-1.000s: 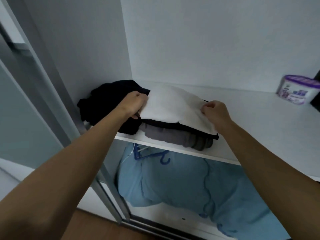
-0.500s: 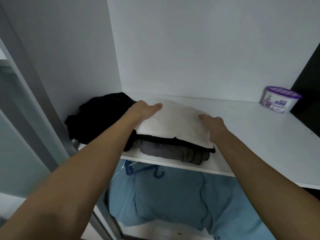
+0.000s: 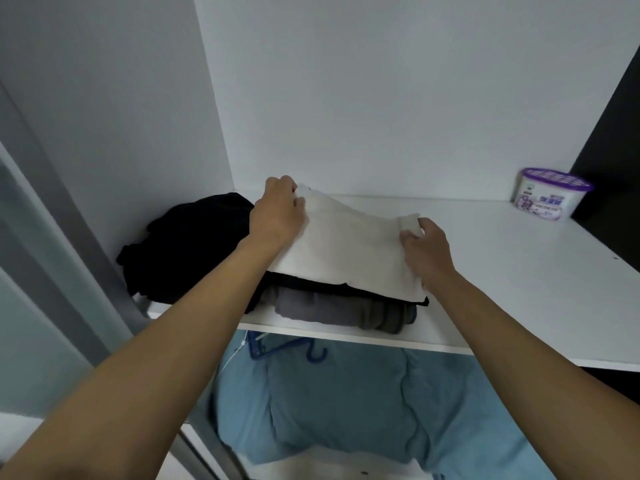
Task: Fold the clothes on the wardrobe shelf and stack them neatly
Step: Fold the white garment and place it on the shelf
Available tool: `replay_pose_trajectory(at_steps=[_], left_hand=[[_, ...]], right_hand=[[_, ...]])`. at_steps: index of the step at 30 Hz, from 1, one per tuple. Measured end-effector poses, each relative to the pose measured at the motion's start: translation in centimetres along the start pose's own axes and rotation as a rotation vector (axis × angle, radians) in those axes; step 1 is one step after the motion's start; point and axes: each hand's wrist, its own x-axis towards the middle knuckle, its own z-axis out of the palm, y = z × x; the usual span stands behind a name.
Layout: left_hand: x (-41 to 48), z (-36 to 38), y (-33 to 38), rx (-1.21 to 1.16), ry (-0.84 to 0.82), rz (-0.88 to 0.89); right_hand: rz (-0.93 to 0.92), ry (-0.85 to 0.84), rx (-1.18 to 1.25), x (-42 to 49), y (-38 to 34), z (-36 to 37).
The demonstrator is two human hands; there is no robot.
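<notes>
White cloth tops the stack on the shelf, over a black layer and a grey roll. The left hand pinches its far left corner; the right hand grips the right edge — the step looks like squaring this folded piece on the pile. Next, the person probably needs to line its edges up with the layers below and let go without dragging them. A crumpled black heap just left seems unfolded. Well apart at the right stands a tub — contents unseen. Below, blue bedding.
</notes>
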Motion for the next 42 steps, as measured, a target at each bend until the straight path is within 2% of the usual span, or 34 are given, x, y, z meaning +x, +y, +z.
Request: replay_pose_trajectory(at_steps=[2, 5, 8, 9, 11, 13, 15, 18, 20, 21, 23, 25, 26, 27, 28, 30, 31, 32, 36, 38, 40, 42], left_hand=[[-0.1, 0.1, 0.2, -0.099, 0.037, 0.009], [0.0, -0.1, 0.7, -0.411, 0.082, 0.007], [-0.1, 0.1, 0.3, -0.686, -0.093, -0.169], [-0.1, 0.0, 0.1, -0.707, -0.197, -0.259], [-0.2, -0.2, -0.4, -0.607, -0.389, -0.376], [0.2, 0.0, -0.7, -0.458, -0.465, -0.390], [1.0, 0.4, -0.6, -0.423, -0.476, -0.341], [1.8, 0.8, -0.6, -0.655, -0.407, -0.234], [2.1, 0.7, -1.3, -0.766, -0.363, -0.227], [1.9, 0.6, -1.6, -0.737, -0.359, -0.250], [1.4, 0.9, -2.2, -0.370, -0.267, -0.225], [0.9, 1.7, -1.9, -0.090, 0.000, -0.012], [0.6, 1.8, -1.4, -0.049, 0.048, 0.149], [0.4, 2.0, -0.9, -0.009, -0.035, 0.274], [0.2, 2.4, -0.7, 0.042, -0.182, 0.341], [-0.7, 3.2, -1.4, 0.106, -0.427, 0.309], [-1.3, 3.4, -2.1, 0.089, -0.460, 0.267], [-1.8, 3.3, -2.8, 0.071, -0.456, 0.244], [-2.9, 0.9, -5.2, 0.077, -0.452, 0.293], [-3.3, -0.7, -6.7, 0.055, -0.371, 0.303], [-3.7, -2.0, -8.5, 0.093, -0.157, 0.306], [-3.4, -2.9, -10.4, 0.170, 0.064, 0.197]], right_hand=[[-0.044, 0.041, 0.021, 0.0, 0.2, 0.2], [-0.094, 0.192, 0.182, 0.1, 0.0, 0.4], [-0.041, 0.248, 0.233, 0.1, 0.2, 0.9], [-0.016, 0.243, 0.224, 0.0, 0.5, 1.3], [0.033, 0.212, 0.196, -0.2, 1.1, 2.0], [0.062, 0.181, 0.189, -0.3, 1.3, 2.3], [0.075, 0.173, 0.212, -0.2, 0.8, 2.2], [0.157, 0.167, 0.383, 0.2, 0.4, 1.9], [0.204, 0.139, 0.343, 0.4, 0.0, 1.6], [0.215, 0.118, 0.228, 0.3, -0.1, 1.5], [0.180, 0.158, -0.044, 0.0, -0.1, 1.1], [-0.023, 0.299, -0.226, -0.7, -0.8, 1.0], [-0.174, 0.346, -0.265, -0.9, -1.5, 1.4], [-0.290, 0.311, -0.300, -1.1, -2.3, 2.2], [-0.341, 0.200, -0.350, -1.2, -3.1, 3.1], [-0.247, -0.107, -0.531, -1.7, -3.6, 5.5], [-0.182, -0.221, -0.627, -1.9, -3.1, 6.2], [-0.133, -0.277, -0.682, -1.9, -2.6, 6.3], [0.137, -0.261, -0.715, -1.0, -0.9, 3.8], [0.209, -0.186, -0.801, -1.2, -1.1, 2.8], [0.038, -0.048, -0.796, -2.2, -2.2, 3.7], [-0.161, -0.025, -0.673, -4.0, -4.3, 6.1]])
